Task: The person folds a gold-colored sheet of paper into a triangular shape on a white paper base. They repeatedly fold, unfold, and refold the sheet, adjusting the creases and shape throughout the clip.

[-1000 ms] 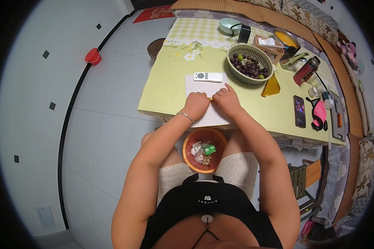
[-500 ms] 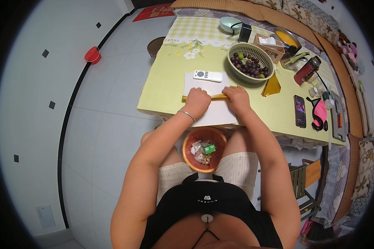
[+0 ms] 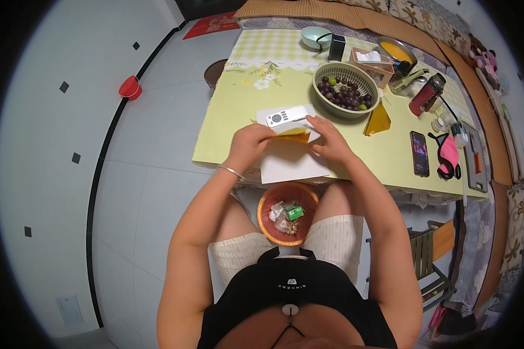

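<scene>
Here, the left hand (image 3: pixel 251 144) is pinching the left end of a folded gold paper (image 3: pixel 294 138) over the white sheet (image 3: pixel 294 164), apparently to steady it, while the right hand (image 3: pixel 330 141) is standing half open, thumb and fingers apart by the paper's right end; whether it is touching, I cannot tell. The remote (image 3: pixel 286 116) is lying across the sheet's far part, perhaps serving as a weight. Right of the sheet, a second gold piece (image 3: pixel 378 120) is resting on the bench (image 3: pixel 221 128), just beside the colander (image 3: pixel 320 100), probably set there for easy reach.
</scene>
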`<action>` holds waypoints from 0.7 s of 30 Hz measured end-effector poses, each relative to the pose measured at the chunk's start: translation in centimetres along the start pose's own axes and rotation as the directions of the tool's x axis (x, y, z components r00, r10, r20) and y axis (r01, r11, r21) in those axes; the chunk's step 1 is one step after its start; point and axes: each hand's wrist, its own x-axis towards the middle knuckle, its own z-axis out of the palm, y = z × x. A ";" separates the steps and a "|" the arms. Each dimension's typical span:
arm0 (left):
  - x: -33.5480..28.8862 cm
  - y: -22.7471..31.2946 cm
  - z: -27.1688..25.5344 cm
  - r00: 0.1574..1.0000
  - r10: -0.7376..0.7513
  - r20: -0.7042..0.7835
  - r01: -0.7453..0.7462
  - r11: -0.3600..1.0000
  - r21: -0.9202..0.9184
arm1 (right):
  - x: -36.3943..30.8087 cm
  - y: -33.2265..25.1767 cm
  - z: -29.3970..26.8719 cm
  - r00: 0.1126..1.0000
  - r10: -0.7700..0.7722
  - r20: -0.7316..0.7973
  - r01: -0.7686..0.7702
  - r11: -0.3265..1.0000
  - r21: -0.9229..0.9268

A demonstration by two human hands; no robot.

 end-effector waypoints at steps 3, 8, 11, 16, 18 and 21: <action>-1.0 -1.4 -1.3 0.987 -0.093 0.132 0.141 0.894 -0.425 | -1.8 -1.9 -0.2 0.995 -0.088 -0.044 0.087 0.996 -0.022; -0.8 -2.5 -0.7 0.917 -0.093 0.387 0.333 0.712 -0.619 | -4.7 -4.1 0.1 0.912 -0.410 -0.030 0.374 0.857 -0.355; -0.5 -2.5 0.0 0.920 -0.073 0.385 0.309 0.738 -0.600 | -6.1 -5.4 0.8 0.838 -0.539 -0.090 0.460 0.785 -0.416; -0.3 -2.1 0.1 0.927 -0.019 0.376 0.318 0.572 -0.756 | -8.2 -7.9 -0.5 0.882 -0.444 -0.157 0.389 0.875 -0.288; 0.0 -1.8 0.4 0.920 0.000 0.392 0.316 0.592 -0.741 | -8.6 -7.7 -0.5 0.871 -0.451 -0.196 0.344 0.844 -0.412; 0.9 -1.7 1.6 0.873 -0.031 0.487 0.398 0.621 -0.675 | -8.8 -7.4 0.9 0.873 -0.420 -0.249 0.234 0.807 -0.542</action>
